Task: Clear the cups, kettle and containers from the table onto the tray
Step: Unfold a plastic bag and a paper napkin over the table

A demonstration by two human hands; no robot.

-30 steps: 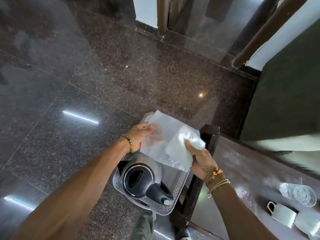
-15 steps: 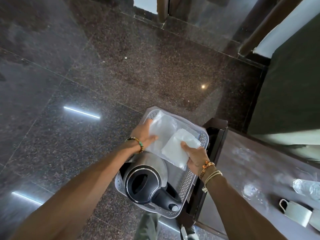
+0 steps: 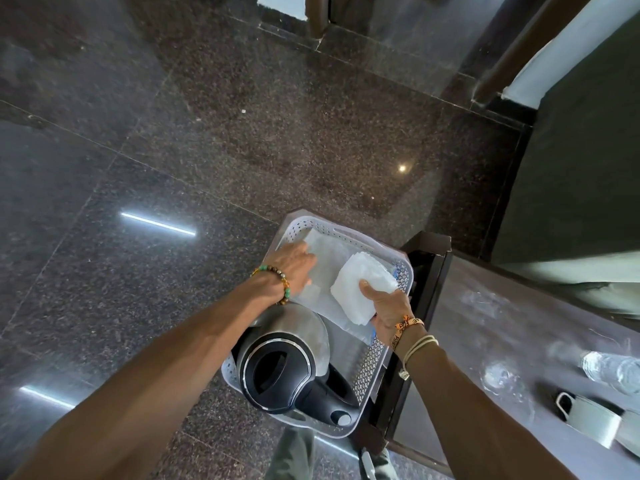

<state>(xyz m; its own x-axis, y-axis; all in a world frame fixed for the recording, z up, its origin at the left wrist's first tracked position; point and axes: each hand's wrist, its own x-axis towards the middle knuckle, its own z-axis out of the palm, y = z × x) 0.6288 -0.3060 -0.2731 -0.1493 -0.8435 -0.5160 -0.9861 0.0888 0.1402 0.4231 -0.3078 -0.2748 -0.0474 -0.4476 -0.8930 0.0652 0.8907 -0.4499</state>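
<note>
A perforated white tray (image 3: 346, 233) sits low beside the dark table (image 3: 485, 323). A steel kettle (image 3: 280, 365) with a black lid and handle stands in the tray's near half. A clear plastic bag (image 3: 329, 268) lies in the far half. My left hand (image 3: 294, 268) rests on the bag's left edge, its fingers hidden. My right hand (image 3: 384, 306) grips a stack of white napkins (image 3: 360, 289), thumb on top, over the bag. On the table at the right lie white cups (image 3: 595, 420) and a clear glass (image 3: 613, 368).
Dark polished granite floor (image 3: 207, 150) surrounds the tray, with ceiling lights reflected in it. A wooden door frame (image 3: 317, 15) stands at the top. A dark panel (image 3: 581, 168) rises behind the table on the right.
Both hands have lowered the plastic bag and the napkin stack down into the far half of the tray. The view has shifted left, so the cups sit nearer the right edge.
</note>
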